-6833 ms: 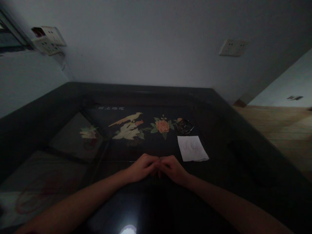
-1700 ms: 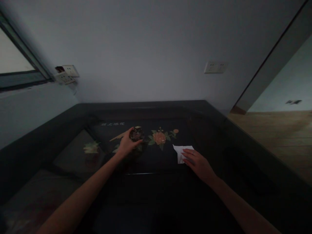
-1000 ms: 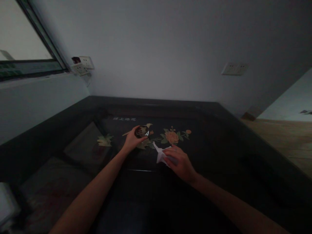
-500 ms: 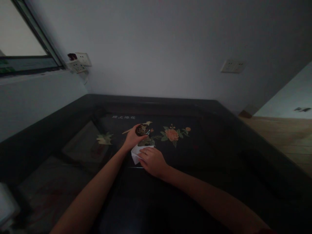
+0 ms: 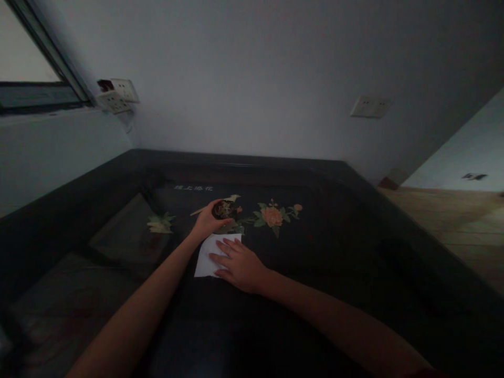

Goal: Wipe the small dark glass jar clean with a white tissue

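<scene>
My left hand is wrapped around a small, dark, round cup-like thing with a mottled pattern inside its rim. What it is made of does not show in the dim light. Just below it, a white sheet of paper, perhaps a napkin, lies flat on the black tabletop. My right hand rests palm down on the sheet's right part, fingers spread. The hand hides some of the paper's right side.
Printed on the tabletop are an orange peony, pale leaves and a line of characters. Behind the table rises a pale wall with sockets. A window is at the upper left.
The white sheet, folded or bunched under my right hand before, now lies spread out and flat. My right hand's fingers have spread over it. My left hand still grips the round thing.
</scene>
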### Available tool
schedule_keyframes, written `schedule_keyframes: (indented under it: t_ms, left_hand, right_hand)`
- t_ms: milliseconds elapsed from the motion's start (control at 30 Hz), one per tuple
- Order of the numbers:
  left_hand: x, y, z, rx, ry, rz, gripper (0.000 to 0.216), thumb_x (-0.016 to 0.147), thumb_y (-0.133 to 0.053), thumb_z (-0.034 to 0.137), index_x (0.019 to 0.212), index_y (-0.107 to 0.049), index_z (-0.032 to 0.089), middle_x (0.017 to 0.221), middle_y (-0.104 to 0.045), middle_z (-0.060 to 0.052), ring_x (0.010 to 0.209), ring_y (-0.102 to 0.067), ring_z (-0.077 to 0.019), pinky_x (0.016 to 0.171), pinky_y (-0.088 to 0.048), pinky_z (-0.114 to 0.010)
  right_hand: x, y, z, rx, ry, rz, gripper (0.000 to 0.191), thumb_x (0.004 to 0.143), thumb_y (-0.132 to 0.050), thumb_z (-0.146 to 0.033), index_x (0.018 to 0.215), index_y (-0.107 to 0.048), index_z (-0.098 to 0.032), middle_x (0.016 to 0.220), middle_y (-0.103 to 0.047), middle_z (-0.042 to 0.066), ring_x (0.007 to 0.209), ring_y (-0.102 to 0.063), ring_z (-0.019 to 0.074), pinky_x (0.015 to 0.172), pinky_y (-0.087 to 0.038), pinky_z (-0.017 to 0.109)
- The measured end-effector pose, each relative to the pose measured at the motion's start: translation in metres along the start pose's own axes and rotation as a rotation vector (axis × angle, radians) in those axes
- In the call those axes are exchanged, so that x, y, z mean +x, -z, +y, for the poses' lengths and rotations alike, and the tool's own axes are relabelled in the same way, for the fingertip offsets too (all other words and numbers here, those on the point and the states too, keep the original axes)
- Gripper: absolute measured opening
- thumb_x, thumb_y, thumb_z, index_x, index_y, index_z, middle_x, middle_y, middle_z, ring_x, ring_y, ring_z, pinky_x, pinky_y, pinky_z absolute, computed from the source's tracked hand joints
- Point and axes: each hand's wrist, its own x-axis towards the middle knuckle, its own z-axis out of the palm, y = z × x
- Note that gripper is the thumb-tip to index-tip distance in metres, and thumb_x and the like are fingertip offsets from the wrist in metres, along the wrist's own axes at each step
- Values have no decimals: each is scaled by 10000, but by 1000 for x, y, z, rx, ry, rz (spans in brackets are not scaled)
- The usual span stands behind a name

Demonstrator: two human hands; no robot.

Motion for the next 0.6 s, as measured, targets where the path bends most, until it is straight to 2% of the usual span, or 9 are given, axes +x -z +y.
schedule_keyframes:
  t_ms: [200,400,567,600]
  left_hand:
    - [-1,2,4,-10,-3,-31,783,575,-799,396,1261,-499,167,1190,-638,-118,1099,-618,-260,989,-468,-421]
    - [-1,2,11,38,1,-58,765,571,-798,393,1251,-514,185,1220,-627,-127,1130,-603,-278,988,-463,-437]
    - [1,7,14,-58,-14,-175,910,564,-793,360,1371,-417,175,1321,-565,-151,1157,-593,-266,958,-488,-395]
    - [2,10,16,-68,-12,-166,895,575,-785,358,1372,-422,177,1310,-576,-146,1141,-602,-260,948,-494,-389]
  right_hand:
    - [0,-2,-4,11,-27,-9,505,973,-392,-452,1409,-432,-200,1521,-368,137,1430,-284,282,1155,-249,499]
    - [5,-2,-10,8,-52,-21,483,987,-359,-413,1416,-419,-199,1523,-361,140,1426,-289,293,1150,-259,505]
    - [12,-2,-13,-2,-88,-11,491,973,-405,-401,1410,-424,-177,1511,-371,158,1418,-300,305,1150,-261,500]
    - [13,-3,-12,-1,-84,-11,490,972,-414,-395,1410,-423,-176,1513,-366,163,1418,-299,305,1149,-263,500]
